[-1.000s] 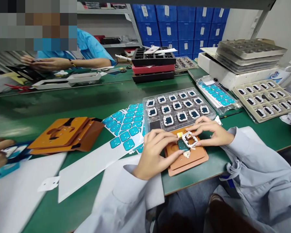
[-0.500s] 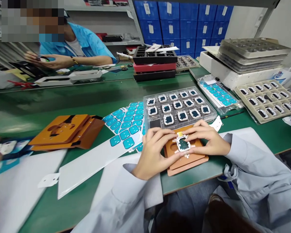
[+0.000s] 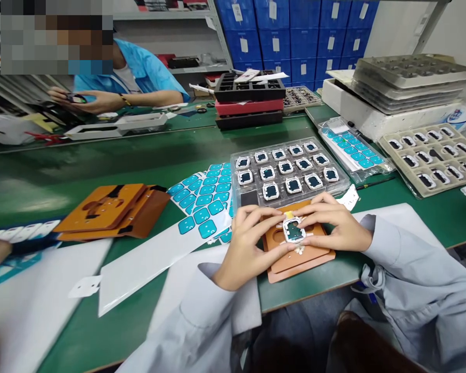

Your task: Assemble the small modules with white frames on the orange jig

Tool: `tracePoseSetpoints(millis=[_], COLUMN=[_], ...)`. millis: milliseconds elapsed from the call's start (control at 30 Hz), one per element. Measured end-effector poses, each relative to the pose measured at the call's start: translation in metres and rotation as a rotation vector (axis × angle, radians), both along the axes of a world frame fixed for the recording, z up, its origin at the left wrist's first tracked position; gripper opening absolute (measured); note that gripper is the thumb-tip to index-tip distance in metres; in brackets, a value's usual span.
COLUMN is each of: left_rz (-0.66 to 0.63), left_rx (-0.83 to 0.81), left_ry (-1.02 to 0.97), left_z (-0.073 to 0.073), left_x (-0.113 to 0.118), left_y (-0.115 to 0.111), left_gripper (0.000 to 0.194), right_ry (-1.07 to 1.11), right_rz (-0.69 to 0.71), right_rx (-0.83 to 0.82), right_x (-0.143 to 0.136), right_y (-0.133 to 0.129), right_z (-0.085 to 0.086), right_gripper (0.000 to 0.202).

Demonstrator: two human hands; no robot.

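Note:
A small white square frame with a dark green inside [image 3: 294,230], like a smartwatch housing, lies over an orange fixture plate [image 3: 283,265]. My left hand [image 3: 248,243] grips its left side, thumb at the lower edge and fingers near the top. From the right, my right hand [image 3: 334,225] grips it with the thumb below and fingertips on its upper right. A yellow tab [image 3: 288,214] shows at the top between the fingertips. Whether the frame touches the plate is hard to tell. Just beyond my hands, a clear tray [image 3: 252,182] holds several similar frames.
Teal sticker sheets [image 3: 202,192] and a long white strip [image 3: 140,274] lie to the left, near another orange fixture [image 3: 97,210]. A beige parts tray [image 3: 425,155] is at right. Across the bench, a person in a blue shirt [image 3: 149,67] handles a small part.
My hands keep nearly the same grip on the frame. The view has shifted slightly. At the far left edge, another person's arm has moved over the blue sheets.

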State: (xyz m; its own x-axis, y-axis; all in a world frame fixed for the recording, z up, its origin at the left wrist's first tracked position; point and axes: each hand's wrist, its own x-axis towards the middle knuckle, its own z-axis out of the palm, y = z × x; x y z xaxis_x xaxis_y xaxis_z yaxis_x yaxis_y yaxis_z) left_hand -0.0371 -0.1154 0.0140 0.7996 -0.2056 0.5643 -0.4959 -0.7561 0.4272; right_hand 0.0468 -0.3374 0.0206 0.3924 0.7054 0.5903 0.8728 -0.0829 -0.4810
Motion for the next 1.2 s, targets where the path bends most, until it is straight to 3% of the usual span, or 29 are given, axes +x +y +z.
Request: tracePoseSetpoints(millis=[333,500,633,800,1000,1200], left_rz=[-0.014,-0.158,-0.15,-0.096,-0.114,-0.12], left_rx=[0.015,-0.088,-0.028,-0.043,-0.093,-0.094], left_ry=[0.097,0.171,0.208,0.139,-0.068,-0.07], left_z=[0.002,0.003,0.0,-0.004,-0.002,-0.002], left_x=[-0.002,-0.002,-0.003,-0.002,-0.001,0.0], left_y=[0.002,0.003,-0.005,-0.011,-0.011,-0.012], left_gripper=[0.038,0.06,0.07,0.072,0.06,0.039], right_ry=[-0.031,0.052,0.367,0.774,0.945,0.959], right_rz=[0.087,0.033,0.095,0.308,0.357,0.351], right_rx=[-0.007,0.036,0.101,0.066,0.094,0.131], right_x=[0.006,0.003,-0.001,0.002,0.005,0.004], right_y=[-0.001,0.002,0.003,0.002,0.002,0.004], right_z=[-0.004,-0.008,-0.014,-0.014,-0.016,-0.019], right_gripper=[0.018,0.03,0.053,0.059,0.056,0.048])
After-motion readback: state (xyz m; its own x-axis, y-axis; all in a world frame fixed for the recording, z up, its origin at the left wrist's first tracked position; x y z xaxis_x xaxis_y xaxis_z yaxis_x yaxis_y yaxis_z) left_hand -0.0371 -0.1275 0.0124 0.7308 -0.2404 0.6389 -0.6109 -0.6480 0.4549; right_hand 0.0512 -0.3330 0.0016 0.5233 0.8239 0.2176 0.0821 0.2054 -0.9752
